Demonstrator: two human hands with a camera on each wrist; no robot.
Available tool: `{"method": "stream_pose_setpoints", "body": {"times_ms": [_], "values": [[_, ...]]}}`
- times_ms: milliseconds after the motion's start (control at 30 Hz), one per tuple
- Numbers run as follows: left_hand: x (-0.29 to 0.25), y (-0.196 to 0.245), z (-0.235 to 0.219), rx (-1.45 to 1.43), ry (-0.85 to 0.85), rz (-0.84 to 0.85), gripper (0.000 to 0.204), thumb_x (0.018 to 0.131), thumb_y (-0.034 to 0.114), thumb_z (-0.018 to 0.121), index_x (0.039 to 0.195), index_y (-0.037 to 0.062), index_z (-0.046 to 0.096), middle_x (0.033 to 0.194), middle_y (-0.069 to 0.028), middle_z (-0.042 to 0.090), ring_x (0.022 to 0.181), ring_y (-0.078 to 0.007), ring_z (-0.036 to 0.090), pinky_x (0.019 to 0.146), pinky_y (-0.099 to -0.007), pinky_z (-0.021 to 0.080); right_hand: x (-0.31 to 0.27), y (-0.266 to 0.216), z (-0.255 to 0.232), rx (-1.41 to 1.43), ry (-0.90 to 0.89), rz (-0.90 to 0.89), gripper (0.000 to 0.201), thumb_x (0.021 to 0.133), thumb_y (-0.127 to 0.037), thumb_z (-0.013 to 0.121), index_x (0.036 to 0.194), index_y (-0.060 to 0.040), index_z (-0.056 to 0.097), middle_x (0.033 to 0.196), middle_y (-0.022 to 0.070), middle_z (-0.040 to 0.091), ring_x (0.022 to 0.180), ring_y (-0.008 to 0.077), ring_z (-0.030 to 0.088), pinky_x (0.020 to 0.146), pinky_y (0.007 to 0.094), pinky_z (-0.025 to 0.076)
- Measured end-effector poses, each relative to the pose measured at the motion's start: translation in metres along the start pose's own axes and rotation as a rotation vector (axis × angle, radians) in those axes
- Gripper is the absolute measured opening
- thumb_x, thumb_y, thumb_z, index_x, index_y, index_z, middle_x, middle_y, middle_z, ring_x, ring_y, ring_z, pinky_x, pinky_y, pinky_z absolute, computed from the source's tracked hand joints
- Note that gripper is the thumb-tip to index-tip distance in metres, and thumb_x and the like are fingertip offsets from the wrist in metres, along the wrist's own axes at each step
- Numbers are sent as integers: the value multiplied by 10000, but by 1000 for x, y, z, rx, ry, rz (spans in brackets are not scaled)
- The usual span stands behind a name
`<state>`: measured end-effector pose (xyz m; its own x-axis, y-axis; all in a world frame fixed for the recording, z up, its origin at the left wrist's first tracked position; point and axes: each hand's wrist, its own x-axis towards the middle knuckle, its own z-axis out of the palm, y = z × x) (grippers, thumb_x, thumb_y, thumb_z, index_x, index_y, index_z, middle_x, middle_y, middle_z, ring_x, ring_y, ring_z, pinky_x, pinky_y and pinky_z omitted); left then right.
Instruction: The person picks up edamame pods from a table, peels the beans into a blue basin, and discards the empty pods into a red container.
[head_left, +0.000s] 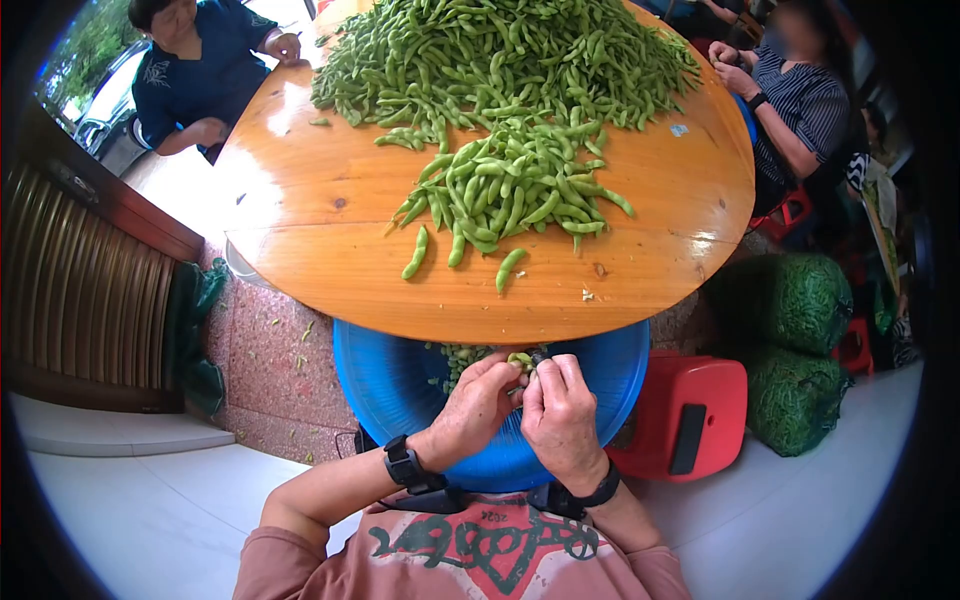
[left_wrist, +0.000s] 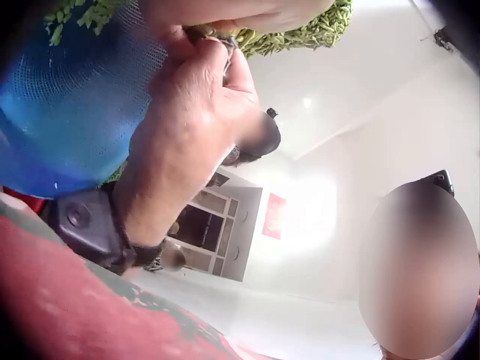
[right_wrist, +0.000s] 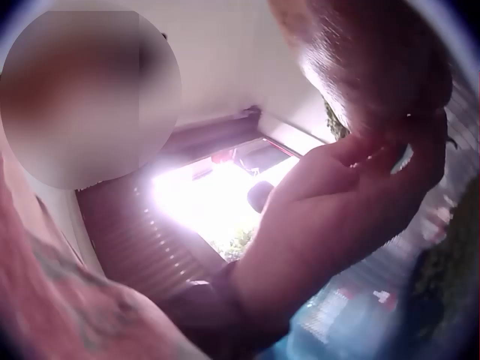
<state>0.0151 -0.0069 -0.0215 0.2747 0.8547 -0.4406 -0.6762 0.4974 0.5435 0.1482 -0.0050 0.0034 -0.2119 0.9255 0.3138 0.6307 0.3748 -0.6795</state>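
Over the blue basin [head_left: 380, 400], at the table's near edge, my two hands meet at a green soybean pod [head_left: 520, 360]. My left hand [head_left: 468, 405] pinches the pod between thumb and fingers. From the other side, the fingertips of my right hand [head_left: 558, 420] grip it, with something small and dark at those fingertips. Shelled green beans [head_left: 452, 362] lie in the basin beyond my left hand. In the left wrist view, my right hand [left_wrist: 191, 105] bends toward the left one; the pod is mostly hidden by fingers there.
A small heap of pods [head_left: 500, 190] lies on the wooden table [head_left: 350, 270], before a much larger pile [head_left: 500, 60]. A red stool [head_left: 715, 400] stands right of the basin, near full green net sacks [head_left: 800, 390]. Other people sit around the table.
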Motion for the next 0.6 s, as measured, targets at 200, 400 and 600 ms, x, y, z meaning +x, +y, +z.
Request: {"method": "stream_pose_setpoints", "body": {"times_ms": [200, 400, 600], "values": [[-3, -5, 3, -58, 12, 9, 218, 991, 63, 476, 1166, 32, 603, 1032, -48, 653, 947, -143, 631, 848, -299, 513, -3, 6, 2, -12, 71, -156, 96, 855, 37, 605, 947, 26, 582, 958, 176, 569, 765, 374, 631, 610, 402, 547], [-4, 18, -2, 299, -107, -103, 179, 1008, 101, 481, 1115, 20, 599, 891, -55, 637, 750, -116, 602, 649, -267, 478, 0, 31, -27, 1155, -302, 717, 122, 999, -69, 575, 895, -6, 580, 649, -56, 451, 567, 10, 441, 471, 200, 339], [-9, 29, 4, 372, -162, -173, 128, 1018, 124, 569, 1083, 19, 600, 919, -74, 664, 735, -118, 608, 637, -261, 496, 2, 39, -35, 544, -225, 326, 133, 942, -102, 659, 965, 26, 630, 780, 64, 567, 658, 138, 568, 577, 283, 467]]}}
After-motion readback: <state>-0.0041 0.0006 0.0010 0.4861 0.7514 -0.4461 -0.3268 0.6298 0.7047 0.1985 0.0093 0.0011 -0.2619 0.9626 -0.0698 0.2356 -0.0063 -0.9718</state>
